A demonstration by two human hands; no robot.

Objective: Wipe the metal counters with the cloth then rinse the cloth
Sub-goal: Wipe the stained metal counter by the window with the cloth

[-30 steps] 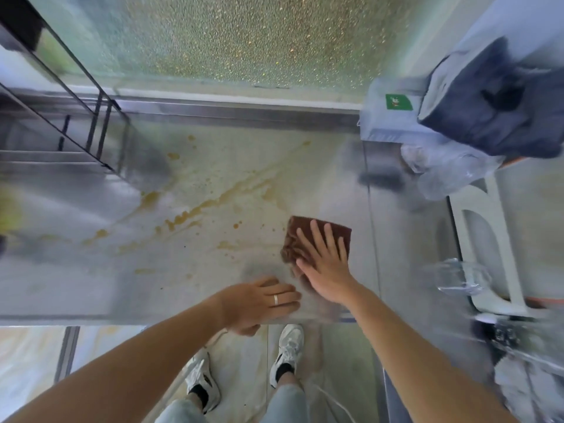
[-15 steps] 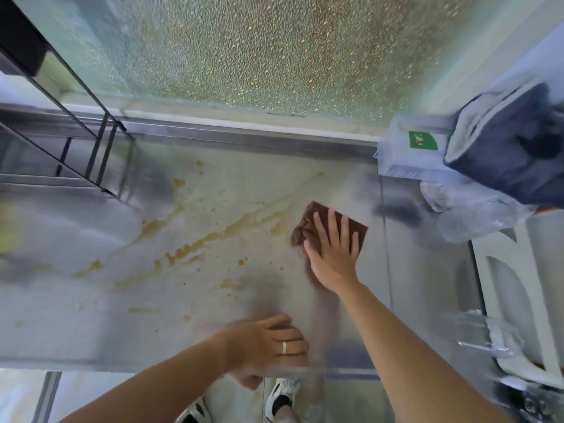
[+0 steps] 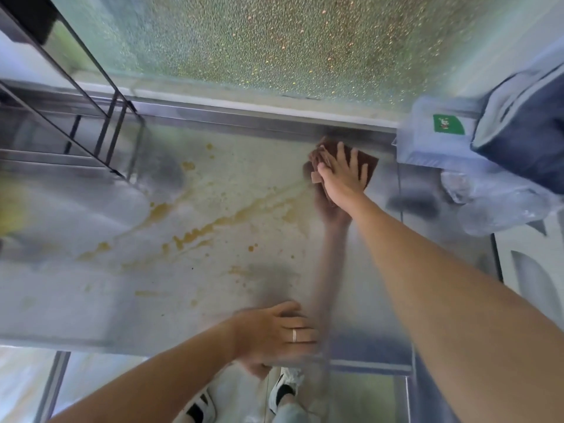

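Since the earlier frames the right hand (image 3: 341, 178) has been travelling away from the body, carrying the brown cloth (image 3: 366, 166) from mid-surface up to the rear edge of the metal worktop (image 3: 91, 300). Nearest the camera, the left hand (image 3: 274, 331) is resting on the front edge of the worktop, fingers lying flat and relaxed over the lip, holding nothing — a ring is showing on one finger. Further out, orange-brown streaks and spots (image 3: 195, 233) are lying across the middle of the surface. Beyond them, the right hand is pressing down on the cloth with straight, spread fingers, not curled round it — the cloth is lying flat just beside the raised back rail (image 3: 244, 117). Behind the rail, a pebbled glass panel (image 3: 274, 41) is standing.
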